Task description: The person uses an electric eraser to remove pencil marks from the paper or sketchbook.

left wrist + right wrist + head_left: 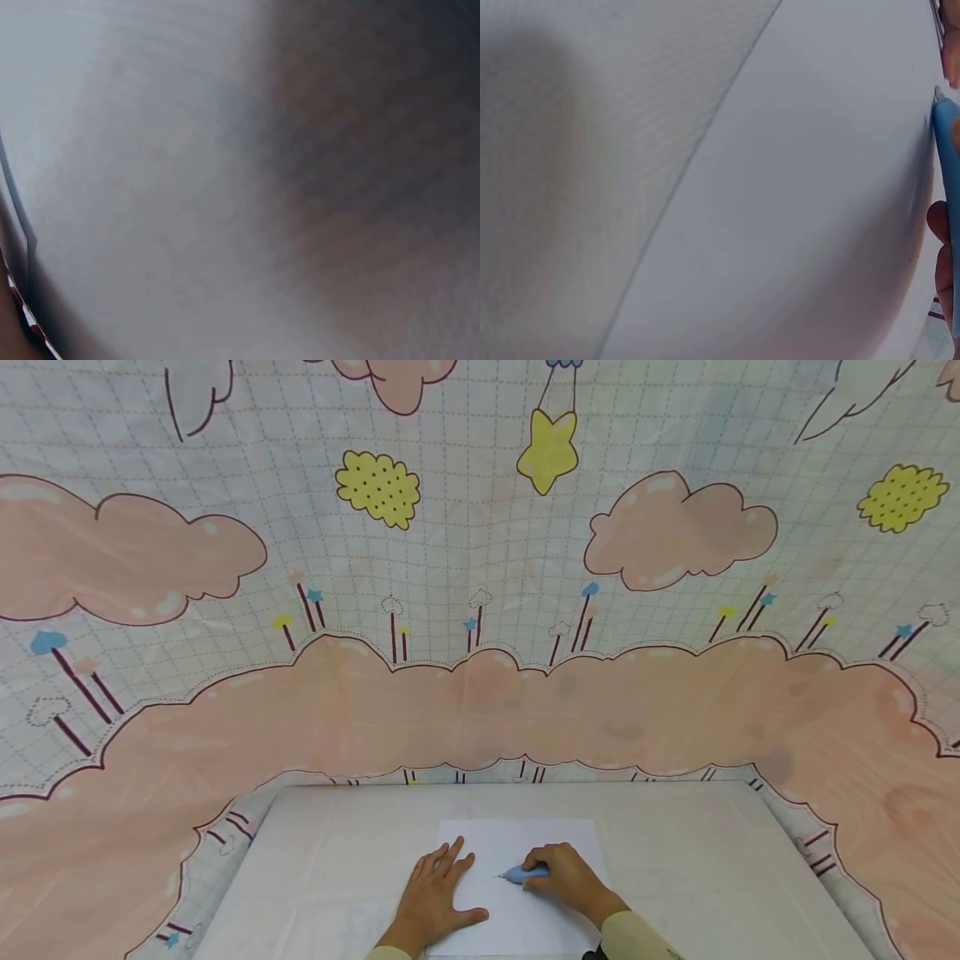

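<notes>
A white sheet of paper [521, 927] lies in front of the person. My left hand [435, 889] rests on its left side, fingers spread and thumb stretched out. My right hand [573, 881] grips a blue pen-shaped tool [517, 874] with a slim pointed metal tip, held low over the sheet and aimed left. In the right wrist view the blue tool [946, 150] shows at the right edge, its grey tip close to the paper [802, 135], with fingertips [937, 221] around the barrel. The left wrist view is mostly a blurred pale surface with a dark area.
A table with a pale cover [315, 860] carries the sheet. Behind and on both sides hangs a patterned cloth [480, 718] with pink clouds, stars and grid lines. A small dark object [594, 955] shows by the right sleeve [633, 937] at the bottom edge.
</notes>
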Motion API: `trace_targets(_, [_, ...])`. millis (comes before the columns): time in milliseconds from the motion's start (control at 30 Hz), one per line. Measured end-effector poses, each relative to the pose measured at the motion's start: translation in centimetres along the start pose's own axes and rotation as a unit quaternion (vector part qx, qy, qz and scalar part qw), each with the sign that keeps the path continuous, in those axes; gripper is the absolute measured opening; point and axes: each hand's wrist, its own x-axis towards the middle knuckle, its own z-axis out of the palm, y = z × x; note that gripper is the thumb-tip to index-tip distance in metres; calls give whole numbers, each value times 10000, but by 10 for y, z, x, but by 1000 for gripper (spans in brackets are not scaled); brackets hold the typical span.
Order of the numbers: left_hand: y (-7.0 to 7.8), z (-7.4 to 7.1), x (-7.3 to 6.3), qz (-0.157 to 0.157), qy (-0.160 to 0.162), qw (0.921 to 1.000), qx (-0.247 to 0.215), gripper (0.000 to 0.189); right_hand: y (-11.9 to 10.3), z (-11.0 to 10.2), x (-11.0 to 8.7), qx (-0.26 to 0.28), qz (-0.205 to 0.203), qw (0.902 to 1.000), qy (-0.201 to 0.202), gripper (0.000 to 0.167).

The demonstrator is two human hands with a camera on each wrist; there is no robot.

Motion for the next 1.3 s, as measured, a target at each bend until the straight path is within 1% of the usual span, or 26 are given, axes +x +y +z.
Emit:
trace_targets(267, [1, 0, -1, 3, 6, 10000, -31, 96, -2, 1, 2, 56, 101, 9999, -57, 15])
trace_targets(400, [2, 0, -2, -11, 14, 10000, -65, 96, -1, 2, 2, 49, 79, 9999, -58, 15])
trace_targets(667, [3, 1, -4, 16, 145, 9998, -109, 96, 0, 5, 1, 44, 3, 10000, -28, 16])
trace_targets(867, [4, 1, -6, -3, 156, 9998, -129, 95, -3, 6, 2, -57, -85, 9999, 15, 17])
trace_targets(1000, [5, 0, -7, 28, 222, 9997, -134, 95, -6, 6, 2, -96, -45, 9999, 15, 17])
trace_targets(1300, [6, -1, -7, -36, 62, 9999, -138, 96, -7, 6, 2, -147, -110, 9998, 45, 17])
